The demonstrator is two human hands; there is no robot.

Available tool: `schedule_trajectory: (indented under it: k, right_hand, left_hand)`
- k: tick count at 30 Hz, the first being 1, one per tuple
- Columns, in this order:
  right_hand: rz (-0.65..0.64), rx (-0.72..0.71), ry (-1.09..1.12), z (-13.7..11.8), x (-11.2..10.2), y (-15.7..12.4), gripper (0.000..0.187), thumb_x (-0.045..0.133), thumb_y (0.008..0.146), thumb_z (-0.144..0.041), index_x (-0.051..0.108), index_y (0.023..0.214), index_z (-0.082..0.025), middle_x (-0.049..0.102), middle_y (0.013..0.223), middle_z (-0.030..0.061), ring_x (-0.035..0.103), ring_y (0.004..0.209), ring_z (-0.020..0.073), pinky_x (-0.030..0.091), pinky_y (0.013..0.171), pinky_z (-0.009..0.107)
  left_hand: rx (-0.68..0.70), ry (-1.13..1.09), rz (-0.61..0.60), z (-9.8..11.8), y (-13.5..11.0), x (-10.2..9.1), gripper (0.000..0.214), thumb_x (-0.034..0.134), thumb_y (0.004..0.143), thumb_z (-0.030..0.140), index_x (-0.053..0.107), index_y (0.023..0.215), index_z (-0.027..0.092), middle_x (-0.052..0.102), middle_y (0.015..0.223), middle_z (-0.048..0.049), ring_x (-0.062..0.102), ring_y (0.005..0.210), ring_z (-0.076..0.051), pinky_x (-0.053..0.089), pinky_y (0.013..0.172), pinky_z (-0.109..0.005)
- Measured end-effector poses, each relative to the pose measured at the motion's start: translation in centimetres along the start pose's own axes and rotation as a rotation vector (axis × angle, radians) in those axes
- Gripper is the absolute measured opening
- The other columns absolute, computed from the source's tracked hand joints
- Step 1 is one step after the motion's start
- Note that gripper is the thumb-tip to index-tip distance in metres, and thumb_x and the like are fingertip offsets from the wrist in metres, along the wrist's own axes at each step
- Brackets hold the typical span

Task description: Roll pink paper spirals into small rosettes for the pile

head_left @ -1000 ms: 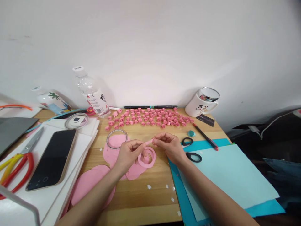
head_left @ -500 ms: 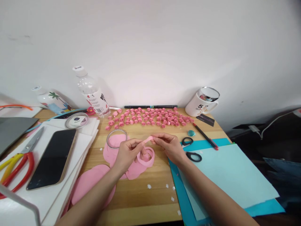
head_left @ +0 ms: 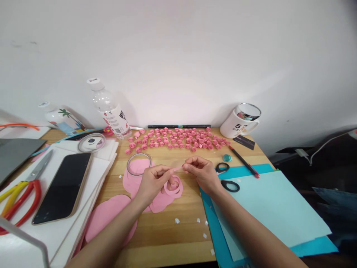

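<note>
A spiral-cut pink paper strip (head_left: 180,190) hangs in loops below my left hand (head_left: 153,182), whose thumb and fingers are pinched on it. Its upper end stretches, blurred, across the small gap to my right hand (head_left: 200,173). The fingertips of that hand are pressed together on the strip's end, with a small pink bit showing there. Under the loops lie pink paper circles (head_left: 161,203) on the wooden table. Behind both hands, many small rolled pink paper coils (head_left: 173,141) stand spread out near the wall.
To the left, a phone (head_left: 64,188) and red-yellow scissors (head_left: 25,190) lie on white sheets. A tape roll (head_left: 128,165) sits beside my left hand. Black-handled scissors (head_left: 231,186) rest on blue paper (head_left: 267,212) at right. A bottle (head_left: 113,111) and mug (head_left: 237,123) stand behind.
My right fingertips have moved slightly right and away from my left hand, opening a small gap. The hanging loops of the strip have shifted and narrowed a little.
</note>
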State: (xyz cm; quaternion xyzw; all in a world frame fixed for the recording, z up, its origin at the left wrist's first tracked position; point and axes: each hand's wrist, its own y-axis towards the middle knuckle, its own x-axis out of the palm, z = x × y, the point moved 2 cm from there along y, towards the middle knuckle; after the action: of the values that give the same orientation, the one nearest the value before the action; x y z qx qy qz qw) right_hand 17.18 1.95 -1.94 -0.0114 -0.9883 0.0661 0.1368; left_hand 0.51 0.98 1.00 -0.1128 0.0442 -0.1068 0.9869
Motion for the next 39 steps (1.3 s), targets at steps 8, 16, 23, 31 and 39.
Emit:
schedule_trajectory:
  k: [8, 16, 23, 31, 39]
  right_hand:
    - [-0.017, 0.031, 0.016, 0.37, 0.0, 0.11, 0.023, 0.073, 0.066, -0.035, 0.072, 0.083, -0.019, 0.07, 0.079, 0.0036, 0.063, 0.07, 0.0139, 0.049, 0.077, 0.03]
    - [0.009, 0.01, -0.002, 0.18, -0.01, -0.06, 0.023, 0.076, 0.061, -0.031, 0.067, 0.077, -0.018, 0.067, 0.069, 0.0016, 0.06, 0.061, 0.0127, 0.049, 0.066, 0.027]
    - [0.024, 0.008, -0.032, -0.04, 0.11, -0.07, 0.022, 0.079, 0.057, -0.033, 0.067, 0.067, -0.018, 0.066, 0.061, 0.0001, 0.058, 0.056, 0.0122, 0.048, 0.062, 0.027]
    - [-0.034, 0.029, -0.012, 0.4, 0.03, 0.11, 0.024, 0.075, 0.063, -0.035, 0.071, 0.081, -0.018, 0.071, 0.079, 0.0051, 0.065, 0.073, 0.0173, 0.05, 0.078, 0.034]
    - [-0.021, 0.01, -0.043, 0.36, -0.16, 0.11, 0.023, 0.078, 0.057, -0.032, 0.067, 0.071, -0.017, 0.066, 0.063, 0.0006, 0.059, 0.059, 0.0131, 0.048, 0.062, 0.027]
  left_hand:
    - [0.026, 0.021, 0.021, -0.19, 0.13, -0.26, 0.021, 0.058, 0.075, 0.032, 0.064, 0.071, 0.013, 0.062, 0.055, -0.0007, 0.052, 0.048, -0.009, 0.036, 0.039, -0.017]
    - [0.0, -0.014, 0.015, 0.11, 0.0, 0.01, 0.023, 0.061, 0.072, 0.034, 0.067, 0.076, 0.012, 0.061, 0.053, -0.0008, 0.051, 0.045, -0.009, 0.034, 0.037, -0.017]
    - [-0.007, -0.016, -0.005, 0.23, -0.12, 0.12, 0.025, 0.059, 0.073, 0.036, 0.066, 0.078, 0.012, 0.061, 0.052, -0.001, 0.048, 0.041, -0.008, 0.032, 0.035, -0.016]
    - [0.012, 0.0, 0.004, -0.08, 0.08, -0.19, 0.022, 0.058, 0.075, 0.033, 0.061, 0.066, 0.014, 0.062, 0.055, -0.0006, 0.049, 0.042, -0.008, 0.034, 0.036, -0.017]
    - [-0.005, -0.036, -0.01, -0.07, 0.0, 0.07, 0.021, 0.059, 0.073, 0.033, 0.063, 0.074, 0.013, 0.062, 0.053, -0.0008, 0.05, 0.041, -0.008, 0.033, 0.035, -0.016]
